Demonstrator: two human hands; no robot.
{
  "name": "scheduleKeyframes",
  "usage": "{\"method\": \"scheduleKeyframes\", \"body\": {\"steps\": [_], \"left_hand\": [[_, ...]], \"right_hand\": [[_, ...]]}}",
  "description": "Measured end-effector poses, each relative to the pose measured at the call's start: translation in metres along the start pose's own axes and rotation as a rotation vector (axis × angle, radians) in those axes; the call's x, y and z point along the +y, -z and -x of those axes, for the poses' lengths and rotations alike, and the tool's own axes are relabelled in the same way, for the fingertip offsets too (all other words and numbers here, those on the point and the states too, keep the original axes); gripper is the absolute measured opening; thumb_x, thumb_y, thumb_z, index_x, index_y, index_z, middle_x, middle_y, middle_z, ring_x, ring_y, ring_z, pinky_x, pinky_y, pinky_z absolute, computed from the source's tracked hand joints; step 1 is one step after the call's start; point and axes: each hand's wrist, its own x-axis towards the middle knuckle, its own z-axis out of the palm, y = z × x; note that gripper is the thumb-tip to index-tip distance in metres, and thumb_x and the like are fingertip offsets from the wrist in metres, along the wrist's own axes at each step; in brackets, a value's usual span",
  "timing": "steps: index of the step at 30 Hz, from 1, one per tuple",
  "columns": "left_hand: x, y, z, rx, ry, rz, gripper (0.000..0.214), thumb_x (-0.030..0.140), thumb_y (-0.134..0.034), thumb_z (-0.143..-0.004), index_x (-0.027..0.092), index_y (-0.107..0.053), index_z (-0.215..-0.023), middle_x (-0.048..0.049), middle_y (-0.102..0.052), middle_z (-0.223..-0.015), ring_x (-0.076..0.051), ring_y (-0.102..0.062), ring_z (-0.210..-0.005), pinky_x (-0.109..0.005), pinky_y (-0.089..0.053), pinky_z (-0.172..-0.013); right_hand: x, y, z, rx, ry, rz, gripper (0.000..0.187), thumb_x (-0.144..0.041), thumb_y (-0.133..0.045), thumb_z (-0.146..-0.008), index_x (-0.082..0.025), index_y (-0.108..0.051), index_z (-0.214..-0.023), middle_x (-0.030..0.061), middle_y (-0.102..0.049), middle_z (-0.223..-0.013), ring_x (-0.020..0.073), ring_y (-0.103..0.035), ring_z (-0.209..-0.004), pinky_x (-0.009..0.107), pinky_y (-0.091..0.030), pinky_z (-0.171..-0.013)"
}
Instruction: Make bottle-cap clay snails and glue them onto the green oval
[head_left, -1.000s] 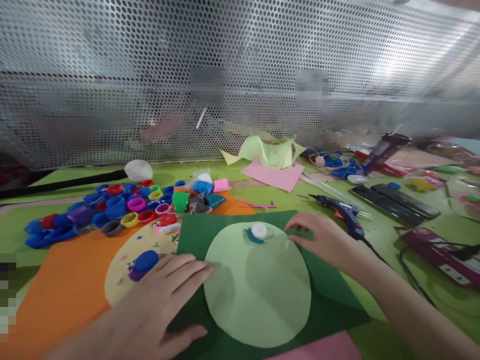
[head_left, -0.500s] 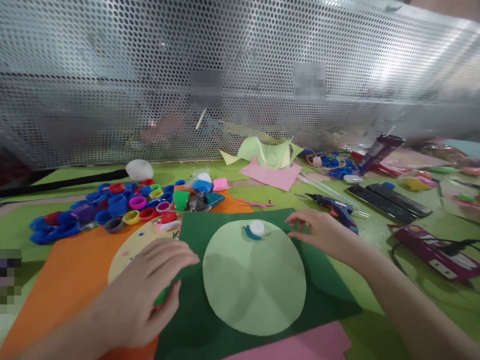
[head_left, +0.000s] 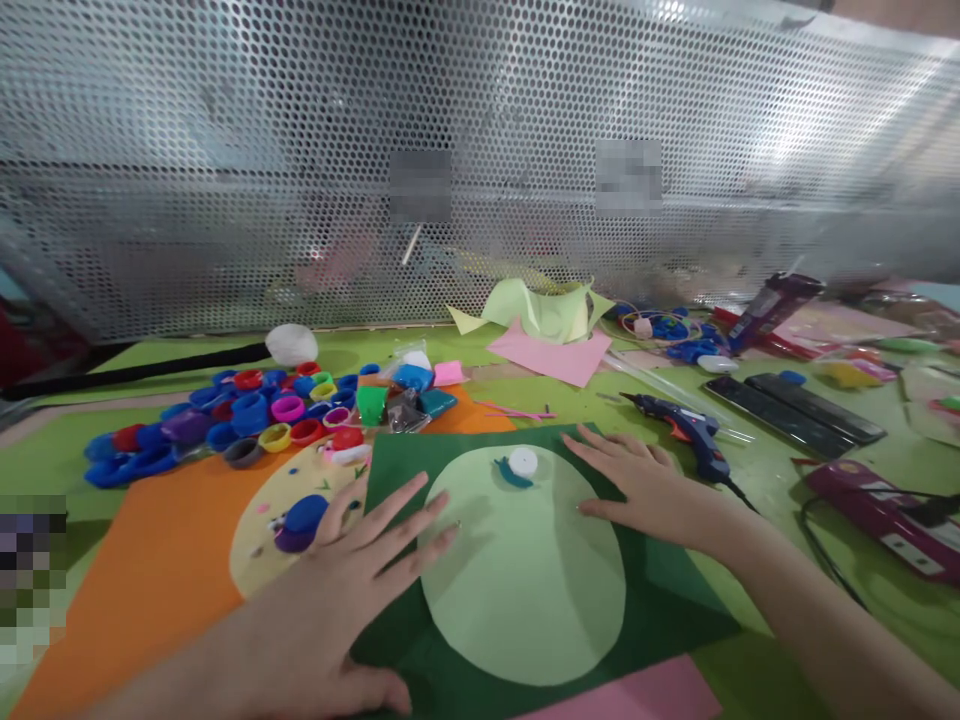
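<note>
A round light-green paper (head_left: 525,580) lies on a dark green sheet (head_left: 667,610). Near its top edge sits a small white disc (head_left: 523,461) beside a teal curved piece (head_left: 513,474). My left hand (head_left: 367,580) is spread with nothing in it, fingertips over the left rim of the round paper. At the right rim, my right hand (head_left: 637,485) is also spread and holds nothing. Partly behind my left hand, a cream round paper (head_left: 255,520) bears a blue and purple figure (head_left: 301,522), resting on an orange sheet (head_left: 135,580).
Many coloured bottle caps (head_left: 247,410) are heaped at the left, beside small bags of coloured clay (head_left: 412,395). A glue gun (head_left: 694,430) and a purple power strip (head_left: 885,520) with a cord lie right. Behind are pink paper (head_left: 559,355) and a perforated metal screen (head_left: 510,120).
My left hand has moved right and opened wide, uncovering the blue and purple figure. My right hand's fingers have spread and come lower toward the round paper. The view has shifted slightly.
</note>
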Motion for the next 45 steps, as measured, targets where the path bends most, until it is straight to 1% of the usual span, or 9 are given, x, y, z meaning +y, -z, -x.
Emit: {"method": "scheduleKeyframes", "body": {"steps": [4,7,13,18,22,27,33,39,45], "left_hand": [[0.004,0.011,-0.005,-0.154,-0.106,0.150,0.081,0.068,-0.034,-0.085,0.021,-0.012,-0.147,-0.0093,-0.033,-0.147,-0.032,-0.027,-0.136,-0.059,-0.001,-0.109],[0.004,0.015,-0.006,-0.179,-0.141,0.214,0.081,0.065,-0.037,-0.086,0.019,-0.009,-0.147,-0.0107,-0.031,-0.147,-0.033,-0.029,-0.135,-0.058,-0.003,-0.110],[0.009,0.015,-0.007,-0.211,-0.147,0.226,0.078,0.060,-0.044,-0.085,0.023,-0.012,-0.147,-0.0067,-0.026,-0.148,-0.033,-0.025,-0.136,-0.059,0.014,-0.106],[0.011,0.015,-0.006,-0.168,-0.170,0.219,0.079,0.059,-0.042,-0.087,0.019,-0.011,-0.147,-0.0095,-0.031,-0.146,-0.031,-0.031,-0.134,-0.055,0.006,-0.110],[0.009,0.010,-0.003,-0.026,-0.106,0.157,0.084,0.067,-0.037,-0.085,0.016,-0.011,-0.147,-0.0100,-0.031,-0.147,-0.029,-0.031,-0.134,-0.047,0.021,-0.107],[0.006,0.007,-0.003,-0.021,-0.120,0.123,0.089,0.068,-0.039,-0.084,0.015,-0.006,-0.147,-0.0104,-0.032,-0.146,-0.030,-0.029,-0.135,-0.045,0.023,-0.106],[0.003,0.007,-0.006,-0.045,-0.119,0.158,0.092,0.065,-0.041,-0.084,0.014,0.001,-0.147,-0.0142,-0.032,-0.145,-0.032,-0.030,-0.134,-0.054,0.015,-0.107],[0.012,-0.001,-0.004,0.025,-0.054,0.175,0.084,0.067,-0.035,-0.086,0.016,-0.007,-0.147,-0.0097,-0.035,-0.145,-0.028,-0.031,-0.135,-0.049,0.030,-0.100],[0.013,-0.001,-0.002,0.094,-0.032,0.141,0.078,0.065,-0.036,-0.086,0.014,-0.022,-0.144,-0.0108,-0.039,-0.143,-0.028,-0.032,-0.134,-0.047,0.022,-0.106]], "right_hand": [[-0.012,0.003,0.002,0.020,0.135,0.018,0.060,-0.042,-0.036,-0.093,-0.027,-0.014,-0.147,-0.0012,-0.010,-0.153,0.0284,-0.006,-0.139,0.056,-0.011,-0.109],[-0.016,0.004,0.004,-0.071,0.198,0.035,0.055,-0.040,-0.035,-0.094,-0.025,-0.022,-0.146,-0.0013,-0.015,-0.152,0.0285,-0.005,-0.139,0.061,-0.009,-0.107],[-0.017,0.007,0.004,-0.076,0.207,0.050,0.053,-0.036,-0.038,-0.093,-0.026,-0.025,-0.145,-0.0038,-0.015,-0.151,0.0272,-0.002,-0.139,0.063,-0.008,-0.107],[-0.019,0.008,0.006,-0.143,0.258,0.038,0.052,-0.032,-0.037,-0.094,-0.025,-0.027,-0.144,-0.0010,-0.022,-0.149,0.0300,-0.013,-0.138,0.067,-0.006,-0.105],[-0.019,0.005,0.006,-0.126,0.252,0.061,0.051,-0.032,-0.036,-0.094,-0.024,-0.028,-0.143,0.0003,-0.023,-0.149,0.0309,-0.014,-0.138,0.070,-0.004,-0.103],[-0.021,0.006,0.005,-0.113,0.265,0.109,0.053,-0.025,-0.037,-0.093,-0.022,-0.024,-0.144,0.0013,-0.021,-0.149,0.0302,-0.013,-0.138,0.071,-0.010,-0.101],[-0.035,0.003,0.015,0.174,0.583,0.114,0.043,-0.021,-0.036,-0.094,-0.022,-0.040,-0.137,0.0044,-0.038,-0.143,0.0250,-0.029,-0.134,0.060,-0.018,-0.106],[-0.046,-0.009,0.018,0.006,0.748,0.088,0.043,-0.027,-0.042,-0.094,-0.023,-0.039,-0.137,0.0007,-0.043,-0.140,0.0210,-0.033,-0.132,0.049,-0.023,-0.108],[-0.038,-0.001,0.019,0.128,0.706,0.128,0.038,-0.020,-0.040,-0.094,-0.017,-0.048,-0.130,0.0054,-0.050,-0.135,0.0233,-0.041,-0.127,0.048,-0.029,-0.103]]}}
